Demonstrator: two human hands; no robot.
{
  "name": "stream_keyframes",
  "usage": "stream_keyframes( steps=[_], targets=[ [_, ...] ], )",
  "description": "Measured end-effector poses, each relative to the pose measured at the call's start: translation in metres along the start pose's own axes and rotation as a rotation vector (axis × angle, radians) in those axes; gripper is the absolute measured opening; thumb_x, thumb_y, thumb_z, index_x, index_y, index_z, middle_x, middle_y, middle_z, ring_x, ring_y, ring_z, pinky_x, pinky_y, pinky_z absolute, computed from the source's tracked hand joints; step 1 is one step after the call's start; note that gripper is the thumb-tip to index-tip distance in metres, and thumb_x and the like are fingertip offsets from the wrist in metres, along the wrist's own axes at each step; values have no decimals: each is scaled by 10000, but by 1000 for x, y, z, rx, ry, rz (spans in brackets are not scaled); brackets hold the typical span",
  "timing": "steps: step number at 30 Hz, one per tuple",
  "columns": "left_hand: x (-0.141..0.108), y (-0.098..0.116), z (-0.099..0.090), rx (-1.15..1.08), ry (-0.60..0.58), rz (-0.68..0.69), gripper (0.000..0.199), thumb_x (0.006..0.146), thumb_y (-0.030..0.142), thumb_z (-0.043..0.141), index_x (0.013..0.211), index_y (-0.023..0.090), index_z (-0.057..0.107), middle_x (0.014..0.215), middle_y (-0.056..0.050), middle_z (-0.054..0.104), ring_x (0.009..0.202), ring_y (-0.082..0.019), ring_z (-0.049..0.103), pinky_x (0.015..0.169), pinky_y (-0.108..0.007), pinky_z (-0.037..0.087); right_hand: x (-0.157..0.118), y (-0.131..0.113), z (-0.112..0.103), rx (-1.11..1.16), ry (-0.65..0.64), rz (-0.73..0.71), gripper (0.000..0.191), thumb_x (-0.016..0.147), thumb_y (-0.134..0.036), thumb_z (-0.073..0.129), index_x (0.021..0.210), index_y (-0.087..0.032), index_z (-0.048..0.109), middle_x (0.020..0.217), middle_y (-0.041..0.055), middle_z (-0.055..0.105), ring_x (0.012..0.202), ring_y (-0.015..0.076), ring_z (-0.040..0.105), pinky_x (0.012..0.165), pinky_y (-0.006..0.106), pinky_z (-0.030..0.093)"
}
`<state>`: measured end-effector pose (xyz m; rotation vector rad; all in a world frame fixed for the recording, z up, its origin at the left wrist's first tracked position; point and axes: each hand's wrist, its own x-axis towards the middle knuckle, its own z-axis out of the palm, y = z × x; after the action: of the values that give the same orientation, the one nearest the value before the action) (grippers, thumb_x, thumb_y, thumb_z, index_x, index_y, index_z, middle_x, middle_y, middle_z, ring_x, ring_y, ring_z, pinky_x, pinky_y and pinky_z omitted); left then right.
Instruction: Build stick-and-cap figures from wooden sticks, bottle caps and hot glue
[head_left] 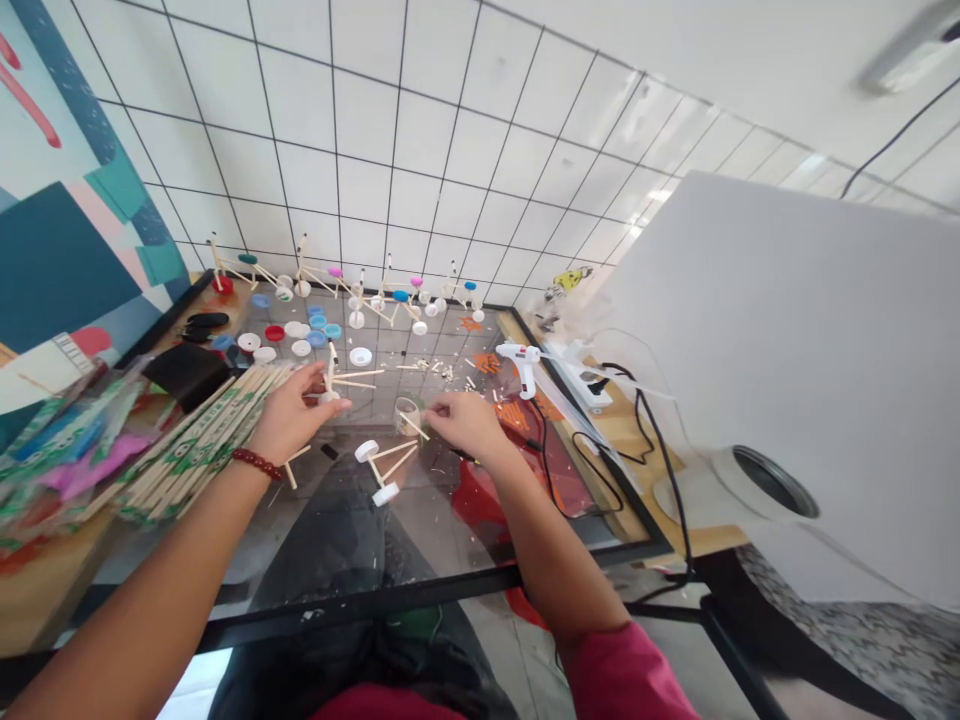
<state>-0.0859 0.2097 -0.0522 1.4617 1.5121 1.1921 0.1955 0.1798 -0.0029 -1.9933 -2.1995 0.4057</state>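
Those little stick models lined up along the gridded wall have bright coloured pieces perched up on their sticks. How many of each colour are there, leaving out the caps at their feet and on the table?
Dark green piece: 1
Pink pieces: 2
Blue pieces: 2
Total: 5

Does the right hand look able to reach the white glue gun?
Probably yes: the white glue gun is just beyond the right hand, with only small orange scraps visible between.
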Motion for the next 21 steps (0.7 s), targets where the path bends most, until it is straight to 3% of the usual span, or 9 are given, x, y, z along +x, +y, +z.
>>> stream_keyframes(
  steps=[4, 11, 16, 21],
  targets=[
    [-3, 0, 0, 83, -21, 36, 799, 637, 493, 885, 1350, 182, 703, 1271, -148, 786, 1243, -370, 729, 1036, -487, 610, 3, 2, 1, 34, 117, 41, 250, 1027, -378, 643, 1007, -275, 870, 1017, 49, 869, 984, 219, 792, 771, 263, 492],
    [-8, 2, 2, 222, -70, 79, 724, 711, 433, 855, 1381, 218, 684, 1414, -154, 748, 1341, -368, 698, 1137, -503, 570, 8, 6, -2, -87, 150, 8, 268, 1048, -285, 594, 1149, -263, 842, 1180, 69, 849, 1113, 239, 773, 887, 281, 526],
    [-7, -3, 5, 231, -24, 140, 784, 653, 431, 933, 1374, 265, 674, 1398, -140, 753, 1348, -385, 686, 1152, -507, 552, 50, -1, -12, -193, 56, -70, 358, 1060, -207, 523, 1257, -239, 820, 1324, 129, 804, 1230, 286, 735, 959, 325, 543],
    [-5, -4, 6, 142, 15, 129, 630, 630, 387, 921, 1224, 280, 739, 1232, -110, 804, 1181, -381, 749, 1059, -506, 599, 99, -16, -8, -210, 15, -133, 355, 1018, -160, 561, 1231, -236, 835, 1306, 152, 796, 1232, 302, 727, 980, 357, 556]
  ],
)
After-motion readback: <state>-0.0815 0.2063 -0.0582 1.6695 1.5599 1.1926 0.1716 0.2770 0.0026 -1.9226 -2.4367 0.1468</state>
